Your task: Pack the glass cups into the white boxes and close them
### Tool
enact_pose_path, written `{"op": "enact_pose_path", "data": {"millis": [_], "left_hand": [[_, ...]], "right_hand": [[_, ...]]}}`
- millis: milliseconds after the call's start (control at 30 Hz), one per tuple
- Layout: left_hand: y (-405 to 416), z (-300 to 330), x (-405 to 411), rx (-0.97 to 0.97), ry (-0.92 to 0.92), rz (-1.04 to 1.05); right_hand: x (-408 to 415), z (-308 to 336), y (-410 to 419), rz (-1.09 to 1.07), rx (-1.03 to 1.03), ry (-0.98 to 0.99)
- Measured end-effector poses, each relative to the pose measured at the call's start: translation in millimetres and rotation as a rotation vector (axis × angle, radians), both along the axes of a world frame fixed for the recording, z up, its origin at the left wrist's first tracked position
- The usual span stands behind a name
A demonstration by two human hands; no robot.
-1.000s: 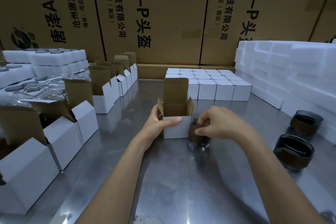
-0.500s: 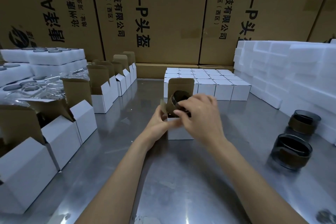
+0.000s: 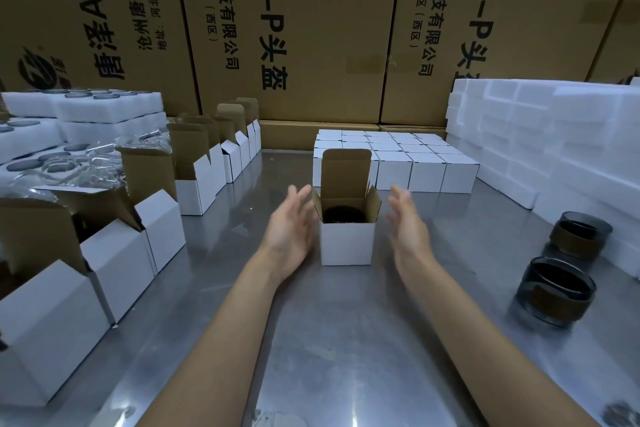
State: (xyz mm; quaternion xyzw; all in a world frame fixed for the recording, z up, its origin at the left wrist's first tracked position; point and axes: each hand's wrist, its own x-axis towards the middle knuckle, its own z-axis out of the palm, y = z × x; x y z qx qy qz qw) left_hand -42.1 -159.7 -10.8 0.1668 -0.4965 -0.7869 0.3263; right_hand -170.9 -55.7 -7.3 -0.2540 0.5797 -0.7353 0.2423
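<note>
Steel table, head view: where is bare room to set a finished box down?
Bare steel table lies in front of the open box, between the forearms, and between the right hand and two loose cups. The left edge is crowded with open boxes; closed boxes fill the back.

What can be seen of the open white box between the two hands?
The open box is a small cube of white cardboard with a brown inside. It stands upright on the metal table, just in front of a block of closed white boxes. Its top flap stands straight up at the back, and the two side flaps angle outward. A dark glass cup sits inside, only its rim showing. The left hand and right hand flank it, fingers straight; neither plainly touches it.
</note>
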Motion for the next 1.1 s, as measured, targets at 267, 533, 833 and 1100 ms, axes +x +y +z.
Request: {"op": "enact_pose_path", "data": {"millis": [267, 533, 833, 1100], "left_hand": [[18.7, -4.2, -17.2, -0.231, -0.062, 0.130], [26.2, -1.3, -21.0, -0.190, -0.061, 0.242], [12.2, 1.0, 1.4, -0.211, -0.130, -0.100], [3.2, -3.8, 13.4, -0.299, -0.134, -0.274]], "right_hand": [[3.6, -13.8, -7.5, 0.290, -0.019, 0.054], [10.6, -9.3, -3.3, 0.206, 0.040, 0.159], [1.5, -4.2, 5.9, 0.387, 0.025, 0.051], [-8.4, -2.7, 20.2, 0.645, 0.034, 0.048]]}}
